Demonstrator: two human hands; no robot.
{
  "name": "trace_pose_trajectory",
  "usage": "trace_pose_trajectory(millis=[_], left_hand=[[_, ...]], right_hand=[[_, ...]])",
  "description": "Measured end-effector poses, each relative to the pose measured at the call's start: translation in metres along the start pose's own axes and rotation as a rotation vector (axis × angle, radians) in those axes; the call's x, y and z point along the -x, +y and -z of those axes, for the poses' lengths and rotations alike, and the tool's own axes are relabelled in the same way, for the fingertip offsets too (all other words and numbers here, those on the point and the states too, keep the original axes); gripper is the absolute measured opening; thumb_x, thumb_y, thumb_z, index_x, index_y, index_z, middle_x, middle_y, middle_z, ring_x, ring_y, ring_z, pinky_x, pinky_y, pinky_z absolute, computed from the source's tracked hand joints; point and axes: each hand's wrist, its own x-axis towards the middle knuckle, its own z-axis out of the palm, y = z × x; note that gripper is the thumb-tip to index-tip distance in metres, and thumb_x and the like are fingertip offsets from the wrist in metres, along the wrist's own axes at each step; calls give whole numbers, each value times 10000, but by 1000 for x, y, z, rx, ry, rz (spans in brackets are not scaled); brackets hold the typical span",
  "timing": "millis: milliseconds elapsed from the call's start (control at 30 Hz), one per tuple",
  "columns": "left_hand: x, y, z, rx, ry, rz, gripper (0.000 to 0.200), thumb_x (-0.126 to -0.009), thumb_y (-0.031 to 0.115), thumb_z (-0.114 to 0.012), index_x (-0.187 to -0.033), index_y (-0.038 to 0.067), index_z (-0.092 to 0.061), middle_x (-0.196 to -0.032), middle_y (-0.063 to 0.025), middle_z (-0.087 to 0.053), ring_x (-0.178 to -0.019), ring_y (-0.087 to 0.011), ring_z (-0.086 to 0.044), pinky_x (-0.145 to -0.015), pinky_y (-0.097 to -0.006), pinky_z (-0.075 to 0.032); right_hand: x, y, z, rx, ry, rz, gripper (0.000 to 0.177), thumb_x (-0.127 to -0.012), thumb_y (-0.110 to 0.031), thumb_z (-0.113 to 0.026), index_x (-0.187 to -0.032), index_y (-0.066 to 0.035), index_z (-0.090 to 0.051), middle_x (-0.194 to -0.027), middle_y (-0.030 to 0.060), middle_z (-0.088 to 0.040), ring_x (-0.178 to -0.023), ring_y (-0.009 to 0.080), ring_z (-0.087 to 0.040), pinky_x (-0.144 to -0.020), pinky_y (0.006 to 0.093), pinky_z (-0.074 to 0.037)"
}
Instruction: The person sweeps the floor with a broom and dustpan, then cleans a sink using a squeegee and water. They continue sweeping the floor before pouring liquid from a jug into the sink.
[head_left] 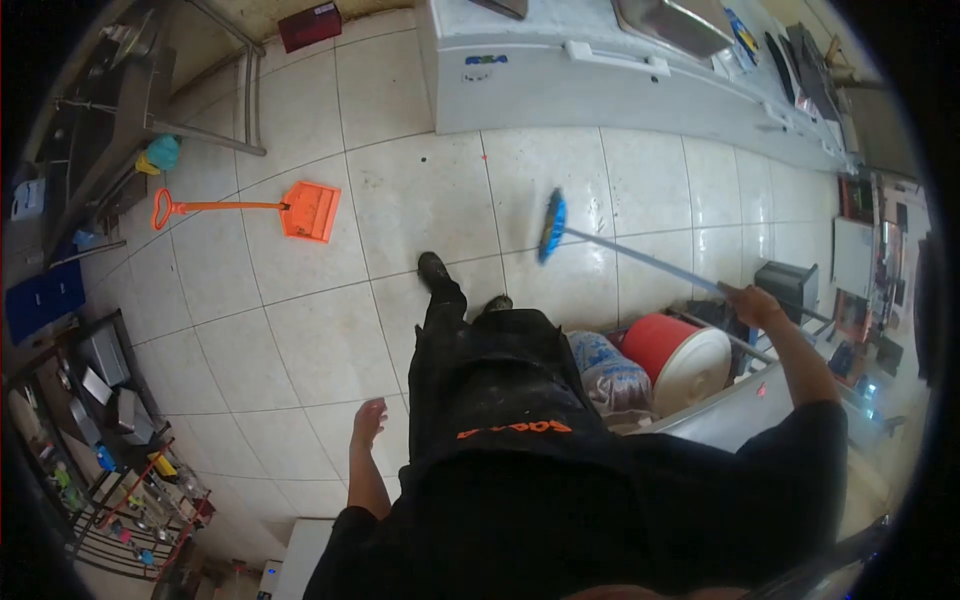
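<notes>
My right hand (755,305) is closed round the grey handle of a broom (645,260), which reaches out to the left at my right side. Its blue bristle head (552,227) is at floor level, ahead and right of my shoes. Hanging at my other side, my left hand (369,422) is empty, its fingers loosely curled and a little apart. An orange long-handled dustpan (312,211) lies on the tiles ahead to the left, out of reach of both hands. Small dark and red specks dot the floor between dustpan and broom.
A white chest freezer (640,90) stands along the far side. Close on my right are a red bucket with a white lid (690,360) and a filled plastic bag (612,375). Metal table legs (248,100) stand at upper left, a cluttered rack (120,480) at lower left.
</notes>
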Motion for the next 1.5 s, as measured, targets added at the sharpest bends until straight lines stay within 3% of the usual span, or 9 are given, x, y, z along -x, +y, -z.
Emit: trace_pose_trajectory(millis=[133, 233, 300, 333, 533, 767, 1100, 1300, 1500], left_hand=[[-42, 45, 27, 47, 28, -157, 368, -980, 341, -556, -1269, 116, -596, -1058, -32, -662, -912, -157, -638, -728, -306, -488], [-9, 120, 36, 183, 63, -265, 418, -978, 386, -578, -1308, 129, -568, -1175, -47, -631, -1047, -182, -600, -848, -361, -471], [12, 146, 41, 194, 104, -282, 432, -979, 386, -579, -1316, 117, -562, -1183, -53, -628, -1049, -185, -601, -857, -358, -472], [20, 155, 41, 199, 135, -307, 446, -979, 387, -579, -1325, 105, -557, -1191, -58, -625, -1051, -188, -601, -866, -355, -472], [64, 107, 18, 164, 363, -127, 331, -983, 297, -583, -1249, 103, -623, -1052, -17, -662, -901, -107, -608, -742, -271, -476], [62, 67, -63, 83, 77, 145, 309, -954, 304, -627, -1210, 134, -647, -1005, 17, -670, -857, -104, -619, -679, -278, -473], [17, 224, -104, 12, 59, -134, 431, -979, 372, -572, -1317, 105, -566, -1172, -60, -638, -1042, -182, -612, -871, -354, -477], [5, 240, -120, 11, 83, -174, 427, -977, 379, -585, -1312, 115, -572, -1161, -54, -641, -1033, -175, -612, -866, -347, -475], [14, 232, -158, -65, 42, -117, 421, -969, 376, -596, -1300, 117, -583, -1165, -33, -642, -1018, -169, -614, -847, -337, -474]], right_hand=[[-53, -106, 110, -405, -136, -63, 484, -1027, -255, -408, -1506, -224, -356, -1137, 234, -659, -989, 429, -649, -918, 470, -516], [-172, -156, 107, -466, 119, 233, 461, -1042, -309, -409, -1500, -285, -359, -1161, 222, -654, -969, 417, -660, -870, 476, -526], [-224, -224, 188, -623, -119, 175, 547, -977, -126, -426, -1509, -227, -347, -1229, 215, -630, -1051, 396, -642, -932, 473, -503], [-318, -224, 128, -462, 332, 576, 636, -906, -39, -446, -1515, -179, -330, -1166, 228, -651, -1008, 401, -650, -903, 491, -501], [-438, -323, 192, -331, 172, 336, 686, -895, -25, -431, -1535, -218, -278, -1072, 257, -670, -979, 406, -667, -868, 498, -527], [-361, -124, 83, -285, 34, 190, 752, -930, -70, -441, -1538, -429, -183, -959, 242, -683, -908, 405, -683, -834, 510, -532], [-179, 138, 2, -72, -176, -150, 721, -947, -98, -476, -1550, -372, -192, -1049, 269, -670, -968, 405, -677, -860, 491, -543], [-126, 138, 88, -252, -94, -102, 620, -957, -141, -493, -1521, -320, -305, -936, 238, -685, -892, 406, -676, -819, 495, -542], [-306, 40, 97, -331, 24, 249, 712, -927, -60, -447, -1529, -390, -257, -883, 265, -653, -799, 403, -668, -776, 510, -530]])
